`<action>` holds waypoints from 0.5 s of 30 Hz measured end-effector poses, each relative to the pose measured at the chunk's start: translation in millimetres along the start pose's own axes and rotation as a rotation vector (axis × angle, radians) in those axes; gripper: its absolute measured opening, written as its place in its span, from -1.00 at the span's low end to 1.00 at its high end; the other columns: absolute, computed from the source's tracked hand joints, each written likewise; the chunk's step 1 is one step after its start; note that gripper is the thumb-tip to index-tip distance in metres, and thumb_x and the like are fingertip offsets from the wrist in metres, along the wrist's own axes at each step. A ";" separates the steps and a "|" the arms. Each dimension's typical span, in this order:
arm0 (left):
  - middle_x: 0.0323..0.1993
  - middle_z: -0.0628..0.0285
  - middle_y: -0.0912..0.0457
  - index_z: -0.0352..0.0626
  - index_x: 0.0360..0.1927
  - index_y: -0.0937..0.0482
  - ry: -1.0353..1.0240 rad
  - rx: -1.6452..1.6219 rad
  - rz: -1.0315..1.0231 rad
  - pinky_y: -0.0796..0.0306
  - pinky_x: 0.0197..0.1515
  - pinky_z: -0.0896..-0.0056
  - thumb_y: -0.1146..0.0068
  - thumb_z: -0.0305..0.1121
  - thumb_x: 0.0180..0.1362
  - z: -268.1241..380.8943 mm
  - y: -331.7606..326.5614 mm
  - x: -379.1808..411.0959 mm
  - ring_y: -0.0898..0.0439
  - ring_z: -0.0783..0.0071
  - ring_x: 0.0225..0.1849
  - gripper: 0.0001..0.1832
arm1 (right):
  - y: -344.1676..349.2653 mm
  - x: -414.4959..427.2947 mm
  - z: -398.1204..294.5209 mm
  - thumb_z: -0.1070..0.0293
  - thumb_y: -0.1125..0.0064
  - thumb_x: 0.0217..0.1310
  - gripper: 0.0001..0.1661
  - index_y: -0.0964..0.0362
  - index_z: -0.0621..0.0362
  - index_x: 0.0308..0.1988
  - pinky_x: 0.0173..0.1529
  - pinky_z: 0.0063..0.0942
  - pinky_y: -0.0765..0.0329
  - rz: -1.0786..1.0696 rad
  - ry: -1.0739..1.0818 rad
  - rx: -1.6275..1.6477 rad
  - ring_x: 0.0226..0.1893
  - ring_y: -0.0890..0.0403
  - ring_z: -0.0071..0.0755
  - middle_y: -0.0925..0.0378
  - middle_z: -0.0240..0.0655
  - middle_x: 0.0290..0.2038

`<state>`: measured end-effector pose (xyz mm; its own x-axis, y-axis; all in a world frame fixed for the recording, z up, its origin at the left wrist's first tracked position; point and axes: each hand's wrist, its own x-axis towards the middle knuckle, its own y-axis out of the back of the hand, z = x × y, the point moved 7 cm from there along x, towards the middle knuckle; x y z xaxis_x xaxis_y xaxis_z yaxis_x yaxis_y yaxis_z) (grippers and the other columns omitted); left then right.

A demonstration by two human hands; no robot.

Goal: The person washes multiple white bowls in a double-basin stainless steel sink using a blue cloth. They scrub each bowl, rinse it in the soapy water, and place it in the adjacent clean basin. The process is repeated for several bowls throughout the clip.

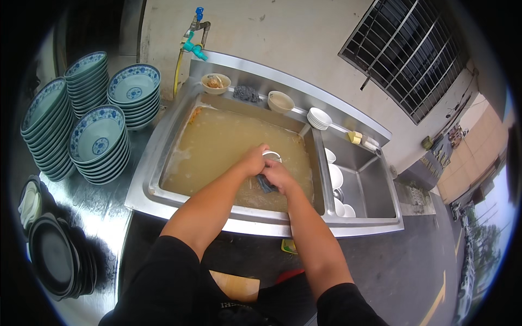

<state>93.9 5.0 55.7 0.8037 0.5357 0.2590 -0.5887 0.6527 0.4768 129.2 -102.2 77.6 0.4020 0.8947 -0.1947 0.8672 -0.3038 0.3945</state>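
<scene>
Above the murky water (220, 138) of the large left sink basin, my two hands meet around a small white bowl (272, 154). My left hand (255, 161) grips it from the left, fingers hooked near the rim. My right hand (278, 174) presses a dark grey-blue cloth (266, 186) close against the near side of the bowl. Fingers hide most of the bowl and part of the cloth.
White bowls (335, 176) sit in the right basin. Along the back ledge are a bowl of scraps (215, 84), a steel scourer (246, 93), a beige bowl (281, 102), stacked white dishes (319, 118) and a yellow sponge (355, 137). Patterned bowl stacks (98, 140) and black plates (53, 254) stand left.
</scene>
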 end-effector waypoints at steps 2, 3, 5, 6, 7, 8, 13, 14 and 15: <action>0.06 -0.09 -0.49 -0.09 0.14 -0.47 -0.021 0.175 0.118 -0.47 0.05 0.06 -0.07 -0.62 0.11 31.8 8.9 -10.7 -0.59 -0.12 -0.05 -0.53 | 10.8 -8.0 9.3 0.21 -0.31 0.13 -0.53 -0.59 0.04 0.07 0.07 -0.28 -0.55 0.023 -0.020 -0.451 -0.11 -0.66 -0.23 -0.66 -0.24 -0.10; 0.02 -0.09 -0.49 -0.09 0.14 -0.48 -0.028 0.181 0.201 -0.45 0.06 0.06 -0.02 -0.61 0.14 41.4 21.9 -14.3 -0.57 -0.12 -0.03 -0.54 | 9.7 -10.4 3.9 0.17 -0.31 0.11 -0.52 -0.60 0.04 0.04 0.10 -0.25 -0.55 0.038 0.022 -0.649 -0.09 -0.66 -0.16 -0.66 -0.21 -0.09; -0.04 -0.10 -0.51 -0.10 0.15 -0.50 -0.046 0.186 0.369 -0.41 0.10 0.08 0.08 -0.58 0.19 53.6 45.5 -18.1 -0.53 -0.13 0.01 -0.56 | 2.7 -17.5 -7.6 0.10 -0.31 0.07 -0.51 -0.63 0.04 0.00 0.15 -0.19 -0.53 0.067 0.106 -1.051 -0.04 -0.64 -0.02 -0.67 -0.14 -0.08; -0.02 -0.09 -0.51 -0.09 0.17 -0.49 -0.024 0.158 0.437 -0.44 0.07 0.07 0.10 -0.58 0.20 50.1 55.5 -16.5 -0.54 -0.12 0.01 -0.55 | 6.2 -21.5 -13.2 0.10 -0.31 0.05 -0.49 -0.62 0.07 0.00 0.16 -0.13 -0.51 0.183 0.090 -1.047 -0.01 -0.63 -0.01 -0.66 -0.10 -0.07; 0.01 -0.08 -0.51 -0.08 0.18 -0.48 -0.002 0.129 0.507 -0.48 0.05 0.05 0.13 -0.58 0.22 45.2 66.3 -15.3 -0.56 -0.10 0.00 -0.55 | 9.3 -26.6 -18.2 0.09 -0.31 0.04 -0.47 -0.62 0.10 0.00 0.18 -0.07 -0.48 0.297 0.074 -1.044 0.01 -0.63 0.00 -0.66 -0.06 -0.06; 0.04 -0.08 -0.51 -0.07 0.19 -0.47 0.022 0.100 0.576 -0.51 0.02 0.04 0.15 -0.59 0.23 41.3 73.3 -15.7 -0.58 -0.09 0.00 -0.55 | 10.4 -23.4 -12.5 0.10 -0.30 0.03 -0.46 -0.61 0.12 0.01 0.18 -0.05 -0.49 0.301 0.058 -1.053 0.01 -0.62 0.02 -0.65 -0.03 -0.06; 0.13 -0.08 -0.50 -0.25 0.23 -0.37 0.645 -1.031 0.413 -0.70 -0.32 0.17 0.27 -0.54 0.32 -0.9 32.8 -12.1 -0.64 -0.03 -0.02 -0.59 | 19.2 -0.6 40.9 0.15 -0.27 0.07 -0.50 -0.58 0.19 -0.02 0.11 -0.14 -0.54 0.055 0.010 -1.026 -0.06 -0.62 0.12 -0.63 0.06 -0.08; 0.11 -0.09 -0.51 -0.28 0.22 -0.37 0.676 -1.128 0.380 -0.70 -0.31 0.18 0.27 -0.53 0.32 -12.5 25.6 -10.8 -0.65 -0.04 -0.05 -0.59 | 16.2 -1.3 41.7 0.15 -0.27 0.07 -0.51 -0.57 0.21 -0.04 0.10 -0.15 -0.54 0.025 0.023 -0.988 -0.06 -0.62 0.12 -0.63 0.07 -0.08; 0.10 -0.11 -0.51 -0.30 0.22 -0.36 0.708 -1.228 0.346 -0.71 -0.29 0.18 0.28 -0.53 0.32 -22.1 18.1 -9.4 -0.66 -0.06 -0.08 -0.59 | 16.1 -6.1 31.1 0.18 -0.26 0.08 -0.54 -0.55 0.22 -0.05 0.08 -0.15 -0.54 0.078 0.037 -0.897 -0.07 -0.62 0.12 -0.63 0.07 -0.09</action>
<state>73.7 23.7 43.4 0.6134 0.6671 -0.4228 -0.7331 0.2819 -0.6189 149.8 -122.7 57.3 0.4273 0.8968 -0.1148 0.2763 -0.0086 0.9610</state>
